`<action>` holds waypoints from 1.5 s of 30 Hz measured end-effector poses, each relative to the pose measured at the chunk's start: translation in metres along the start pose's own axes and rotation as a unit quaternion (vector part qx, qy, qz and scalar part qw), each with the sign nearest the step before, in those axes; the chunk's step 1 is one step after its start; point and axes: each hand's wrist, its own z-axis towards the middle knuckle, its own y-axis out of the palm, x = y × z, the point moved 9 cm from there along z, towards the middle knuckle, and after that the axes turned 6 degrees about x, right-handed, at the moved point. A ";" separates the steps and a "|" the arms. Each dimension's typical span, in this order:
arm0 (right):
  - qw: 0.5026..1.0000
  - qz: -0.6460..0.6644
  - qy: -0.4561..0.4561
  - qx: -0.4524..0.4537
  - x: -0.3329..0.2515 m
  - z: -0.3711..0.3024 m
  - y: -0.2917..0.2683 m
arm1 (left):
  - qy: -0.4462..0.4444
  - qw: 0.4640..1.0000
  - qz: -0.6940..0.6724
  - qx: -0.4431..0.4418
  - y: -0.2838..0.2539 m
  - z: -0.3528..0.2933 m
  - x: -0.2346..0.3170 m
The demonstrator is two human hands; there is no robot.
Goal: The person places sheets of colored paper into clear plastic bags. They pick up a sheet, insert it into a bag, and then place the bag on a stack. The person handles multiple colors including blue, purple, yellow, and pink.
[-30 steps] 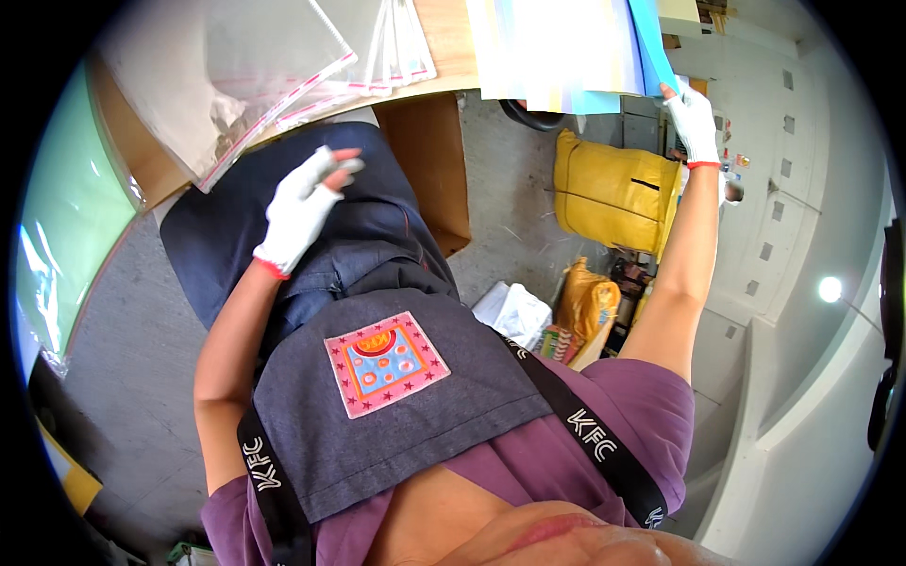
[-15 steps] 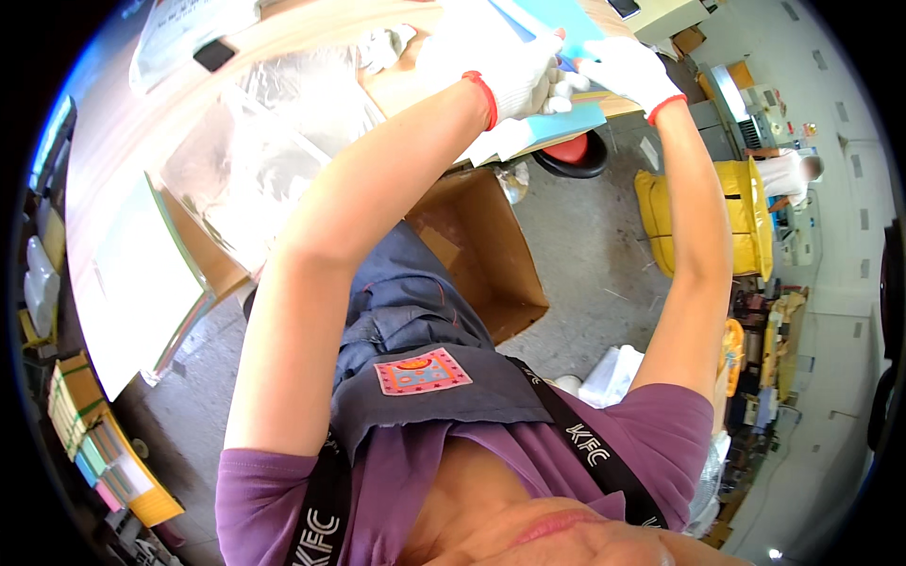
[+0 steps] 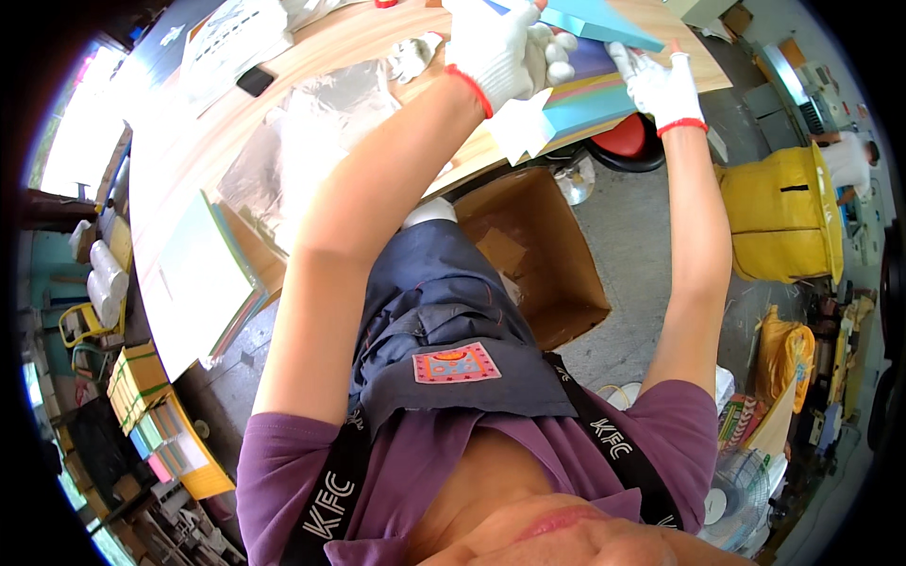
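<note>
My left hand (image 3: 500,55), in a white knit glove with a red cuff, is at the top of the view with its fingers curled in. Behind its raised thumb is a light blue sheet (image 3: 604,21); whether the fingers pinch it is hidden. Farther right, my right hand (image 3: 661,87) wears a matching glove, bare at a fingertip. Its fingers are apart with nothing in them, beside the right end of a stack of coloured sheets (image 3: 587,106). White paper (image 3: 519,130) sticks out at the stack's left.
A crumpled glove (image 3: 411,58), clear plastic film (image 3: 326,108), a dark phone (image 3: 255,81) and a pile of large sheets (image 3: 203,283) lie on the wooden table (image 3: 453,165). Below its edge are an open cardboard box (image 3: 566,264) and a red-and-black stool (image 3: 628,141). Another person (image 3: 847,162) stands far right.
My right hand has come away from the blue sheet and spread its fingers. My left hand stays by the sheet, still curled. The whole view has shifted, showing more of the table.
</note>
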 end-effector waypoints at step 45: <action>0.956 -0.200 0.214 -0.024 0.364 -0.111 -0.060 | 0.171 0.158 0.787 0.572 -0.193 -0.501 0.064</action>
